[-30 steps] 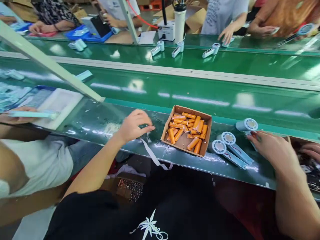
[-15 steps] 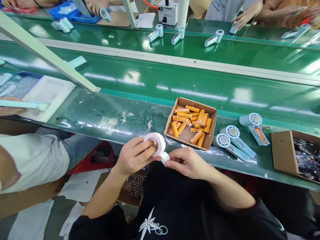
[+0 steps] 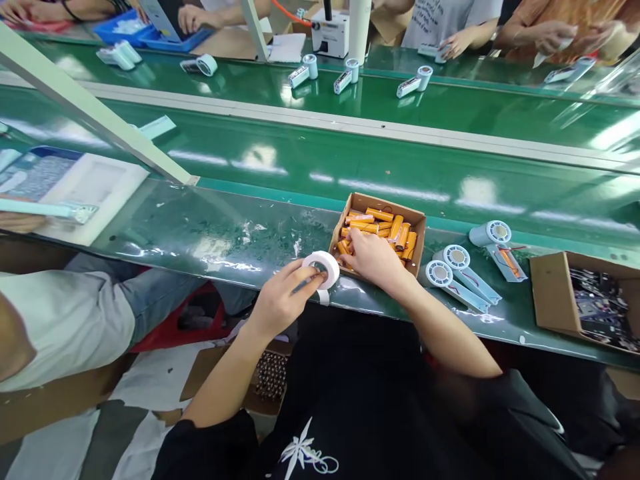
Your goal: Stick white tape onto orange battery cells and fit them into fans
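My left hand [image 3: 286,293] grips a white tape roll [image 3: 330,270] at the near edge of the green workbench, its fingers through the ring. A short loose end of tape hangs below the roll. My right hand [image 3: 373,257] reaches into a cardboard box [image 3: 421,248] of orange cylindrical batteries [image 3: 397,230]. Its fingertips are down among the batteries at the box's left side, and whether they hold one is hidden.
Several light-blue fan housings [image 3: 456,257] with wires lie right of the battery box. Farther right stands a carton [image 3: 555,293] of dark parts. A slanted post [image 3: 100,110] rises at left, beside a co-worker's white pad [image 3: 117,180]. People work across the green conveyor [image 3: 300,150].
My right hand has let go of the tape end and moved up into the battery box. My left hand has shifted slightly right with the roll. Across the conveyor, a co-worker has released a blue housing.
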`<state>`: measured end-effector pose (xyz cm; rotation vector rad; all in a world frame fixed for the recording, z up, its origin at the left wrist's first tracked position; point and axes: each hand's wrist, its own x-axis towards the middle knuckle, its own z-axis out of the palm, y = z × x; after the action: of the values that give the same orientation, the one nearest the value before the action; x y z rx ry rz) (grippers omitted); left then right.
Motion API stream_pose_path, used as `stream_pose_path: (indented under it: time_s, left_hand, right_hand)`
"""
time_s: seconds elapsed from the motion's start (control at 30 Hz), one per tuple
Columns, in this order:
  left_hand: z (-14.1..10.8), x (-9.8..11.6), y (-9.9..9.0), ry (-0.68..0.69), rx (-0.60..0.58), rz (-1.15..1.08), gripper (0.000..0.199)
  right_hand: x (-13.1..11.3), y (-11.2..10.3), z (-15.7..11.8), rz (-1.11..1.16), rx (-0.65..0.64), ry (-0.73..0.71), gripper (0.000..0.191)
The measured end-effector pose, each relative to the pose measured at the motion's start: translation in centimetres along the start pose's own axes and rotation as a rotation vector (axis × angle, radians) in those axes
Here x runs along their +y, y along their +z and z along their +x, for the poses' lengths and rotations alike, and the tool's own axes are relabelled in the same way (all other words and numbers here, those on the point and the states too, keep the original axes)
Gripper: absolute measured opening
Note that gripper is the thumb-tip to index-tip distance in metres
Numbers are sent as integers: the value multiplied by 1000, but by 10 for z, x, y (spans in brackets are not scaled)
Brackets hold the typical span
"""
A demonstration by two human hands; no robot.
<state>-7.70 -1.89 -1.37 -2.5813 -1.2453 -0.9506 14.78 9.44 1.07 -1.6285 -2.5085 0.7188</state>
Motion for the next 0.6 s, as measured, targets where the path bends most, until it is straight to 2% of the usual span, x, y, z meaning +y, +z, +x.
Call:
stream_pose_path:
  time_s: [0.07,0.13,0.2,0.33,0.43,0.5,0.6]
  left_hand:
    - [3,1,-1,24,-49,7,38]
    - [3,-1,-3,59,-98,15,38]
    - [3,-2,-2,81,-126,16,39]
    - [3,-2,1,78,-141,20,38]
    - [3,1,2,77,-144,25,36]
    - [5,3,1,84,-158,42,35]
    - [9,4,-5,125,-187,71,32]
  right_hand:
    - [9,-2,-4,187,71,-59,21]
    - [19,-5,-10,287,162,-98,20]
    - [25,-4,-13,222,185,-92,20]
    - [28,1,-6,-50,53,-87,29]
    - [31,3,-1,-156,25,-89,26]
    - [35,2,-2,-102,50,-112,22]
    - [43,-6,-14,182,94,-157,17]
